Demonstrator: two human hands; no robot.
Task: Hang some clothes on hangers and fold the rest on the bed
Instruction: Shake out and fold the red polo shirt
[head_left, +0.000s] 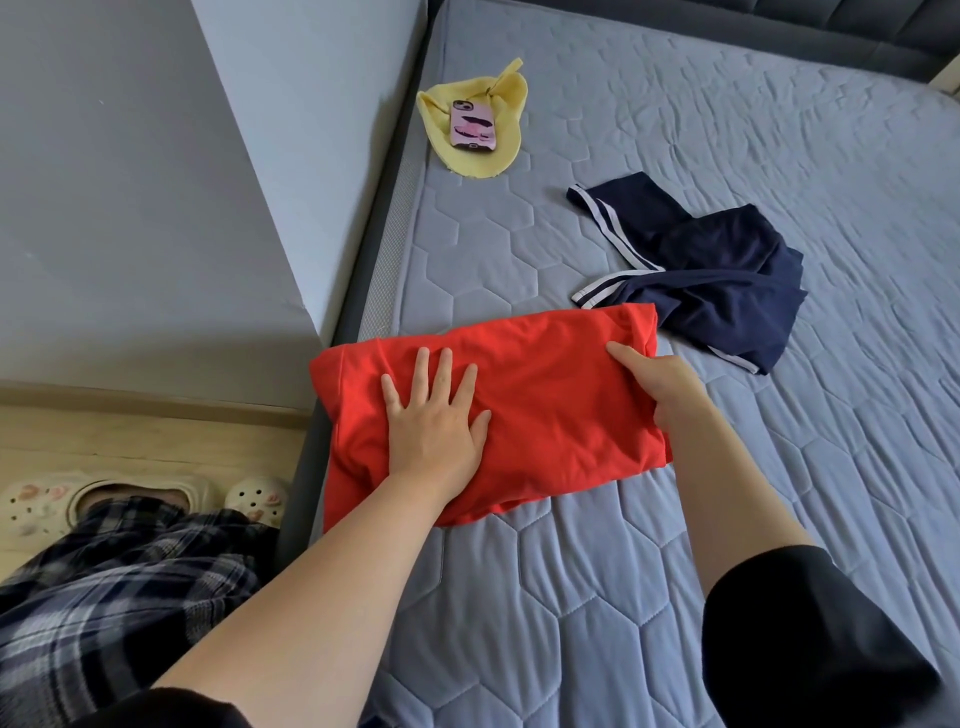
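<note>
Grip: right hand (662, 387) pinched the shirt (545, 400) by its 3 o'clock edge, thumb on top, fingers tucked under. The left hand (434, 415) lay flat and spread, pressing mid-shirt. The shirt sat part-folded at the near left of the bed (597, 571), with the navy garment (717, 280) unfolded just beside it at 1 o'clock. Step: folding. The next move likely needs the right edge carried toward 9 o'clock, left hand anchoring.

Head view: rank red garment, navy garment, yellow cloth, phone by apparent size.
1. red garment
2. navy garment, crumpled and farther from the camera, so true order unsure
3. yellow cloth
4. phone
</note>
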